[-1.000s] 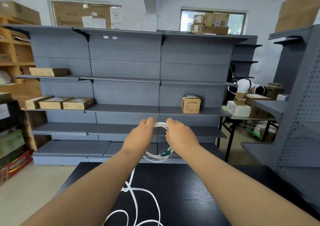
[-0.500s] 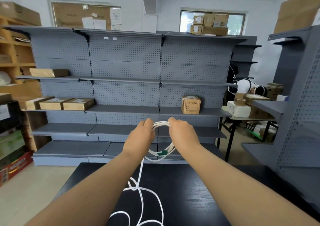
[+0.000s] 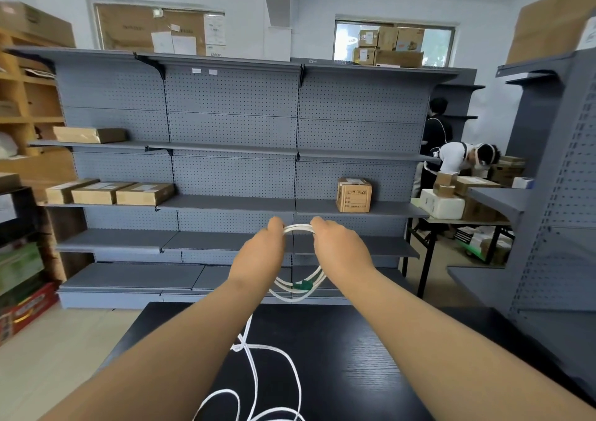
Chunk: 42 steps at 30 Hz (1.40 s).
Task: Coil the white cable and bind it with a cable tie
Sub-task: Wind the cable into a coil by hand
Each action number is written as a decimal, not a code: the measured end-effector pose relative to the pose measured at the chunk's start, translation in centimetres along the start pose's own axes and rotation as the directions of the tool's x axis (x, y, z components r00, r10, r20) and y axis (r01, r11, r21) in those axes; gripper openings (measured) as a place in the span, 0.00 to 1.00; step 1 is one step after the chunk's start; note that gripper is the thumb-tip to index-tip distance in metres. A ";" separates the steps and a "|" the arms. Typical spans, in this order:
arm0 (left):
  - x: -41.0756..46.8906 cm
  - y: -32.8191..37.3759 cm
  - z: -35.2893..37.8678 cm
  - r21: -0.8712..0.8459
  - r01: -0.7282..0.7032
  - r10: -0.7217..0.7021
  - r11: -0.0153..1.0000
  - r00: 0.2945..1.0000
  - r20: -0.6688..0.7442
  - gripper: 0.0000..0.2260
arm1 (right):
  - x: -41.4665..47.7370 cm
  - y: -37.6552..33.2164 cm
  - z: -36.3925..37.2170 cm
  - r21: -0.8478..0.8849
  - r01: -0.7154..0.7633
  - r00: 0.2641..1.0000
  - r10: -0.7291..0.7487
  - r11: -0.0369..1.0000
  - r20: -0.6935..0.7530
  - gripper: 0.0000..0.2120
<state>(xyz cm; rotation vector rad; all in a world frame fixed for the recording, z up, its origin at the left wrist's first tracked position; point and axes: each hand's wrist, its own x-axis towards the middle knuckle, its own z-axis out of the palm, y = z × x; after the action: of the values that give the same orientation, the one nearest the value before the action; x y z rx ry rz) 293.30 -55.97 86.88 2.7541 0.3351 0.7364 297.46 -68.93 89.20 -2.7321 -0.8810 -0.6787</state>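
Several round loops of smooth white cable [image 3: 298, 227]

Grey perforated-metal shelving unit [image 3: 232, 123] along pale blue wall [image 3: 477, 11], brown cardboard boxes [image 3: 109, 193] on shelves. Black woodgrain bench [image 3: 354, 356] in front, beige floor [image 3: 48, 356], two windows [image 3: 395, 44] up top.

Both bare arms stretch forward; the left hand [image 3: 258, 256] and right hand [image 3: 342, 253], close together, each grip the white cable [image 3: 298, 227].
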 end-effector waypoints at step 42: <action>0.8 -1.0 -0.7 -0.800 0.249 -0.029 0.546 0.960 0.280 0.12 | -0.3 1.9 0.1 -0.043 -0.048 0.997 0.046 0.998 -0.058 0.08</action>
<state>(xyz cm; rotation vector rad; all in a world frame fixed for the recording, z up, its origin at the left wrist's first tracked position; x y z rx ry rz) 293.45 -54.67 87.48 1.8218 0.0957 0.3559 298.38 -70.56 88.87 -2.7478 -0.7959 -0.7712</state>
